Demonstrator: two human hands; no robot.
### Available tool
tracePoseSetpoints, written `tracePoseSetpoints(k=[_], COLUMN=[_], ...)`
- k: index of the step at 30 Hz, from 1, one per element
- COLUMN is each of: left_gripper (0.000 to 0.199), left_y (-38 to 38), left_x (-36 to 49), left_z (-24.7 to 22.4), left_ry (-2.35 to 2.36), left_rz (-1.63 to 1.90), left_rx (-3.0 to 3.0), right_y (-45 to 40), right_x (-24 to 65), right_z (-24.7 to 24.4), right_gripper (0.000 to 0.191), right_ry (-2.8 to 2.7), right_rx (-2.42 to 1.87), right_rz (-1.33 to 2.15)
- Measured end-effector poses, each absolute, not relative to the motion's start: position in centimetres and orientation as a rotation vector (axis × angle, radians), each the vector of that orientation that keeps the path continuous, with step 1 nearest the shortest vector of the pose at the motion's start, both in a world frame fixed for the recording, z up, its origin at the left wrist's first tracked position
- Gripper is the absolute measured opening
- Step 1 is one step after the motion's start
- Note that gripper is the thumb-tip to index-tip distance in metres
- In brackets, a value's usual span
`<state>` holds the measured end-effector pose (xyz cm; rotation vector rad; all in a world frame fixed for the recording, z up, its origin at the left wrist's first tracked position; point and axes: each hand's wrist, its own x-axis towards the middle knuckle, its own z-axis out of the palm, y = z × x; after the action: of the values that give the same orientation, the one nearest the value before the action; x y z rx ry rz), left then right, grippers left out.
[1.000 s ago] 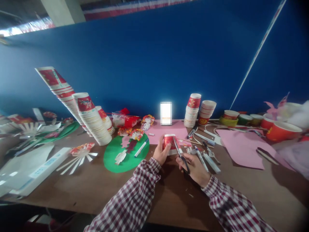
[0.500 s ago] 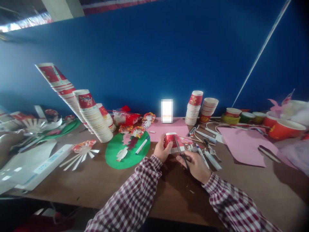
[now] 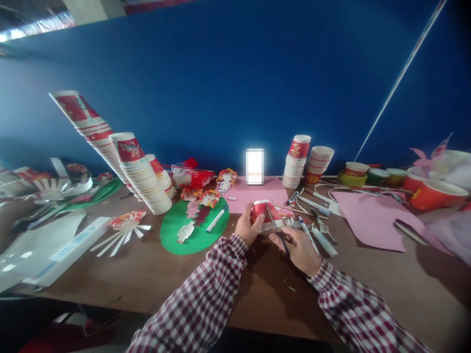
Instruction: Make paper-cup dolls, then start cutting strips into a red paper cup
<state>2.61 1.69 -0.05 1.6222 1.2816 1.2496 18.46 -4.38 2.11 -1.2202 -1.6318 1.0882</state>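
My left hand (image 3: 250,224) is closed around the left side of a red and white paper cup (image 3: 261,208), its thumb pressed on the printed wall. In my right hand (image 3: 300,249) is a pair of scissors (image 3: 278,232), its fingers closed on the dark handles. The blades point up and away from me and lie against the cup's right side. A cut in the cup runs along them, and part of the wall spreads to the right. Small paper scraps (image 3: 289,288) lie on the brown table in front of my right hand.
A green paper oval (image 3: 172,240) with paper cutouts and a marker (image 3: 217,219) lies left. Tall cup stacks (image 3: 142,181) lean at the left; shorter stacks (image 3: 296,162) stand behind. Pink paper (image 3: 364,220), pens and a cup cut into strips (image 3: 127,223) also lie about.
The scissors have shifted slightly on the cup, and their blades look a little more apart. Both hands stay in nearly the same place, with the camera view tilted slightly.
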Motion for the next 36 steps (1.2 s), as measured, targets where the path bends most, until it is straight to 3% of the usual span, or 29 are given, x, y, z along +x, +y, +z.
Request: tracePoseSetpoints(k=[6,16,26,36], left_gripper=[0.048,0.047,0.024,0.034], left_y=[1.9,3.0,1.5,-1.7], left_x=[2.6,2.4,2.1,2.3], left_z=[-0.4,-0.4,1.0,0.6], left_ry=[1.209,0.935,0.830,0.745], left_rz=[1.291,1.457,1.447,1.480], left_rx=[1.553,0.866,0.555,0.561], right_y=[-4.3,-5.1,-6.1,-7.6], right_x=[18.4,18.3,17.0,17.0], right_z=[2.2,2.0,1.4,1.3], right_gripper=[0.031,0.031,0.041,0.045], right_ry=[-1.646,-1.767,-1.412,-1.503], right_rx=[-1.235,-1.098,-1.059,-1.152], right_rz=[0.986,1.333,0.940,0.702])
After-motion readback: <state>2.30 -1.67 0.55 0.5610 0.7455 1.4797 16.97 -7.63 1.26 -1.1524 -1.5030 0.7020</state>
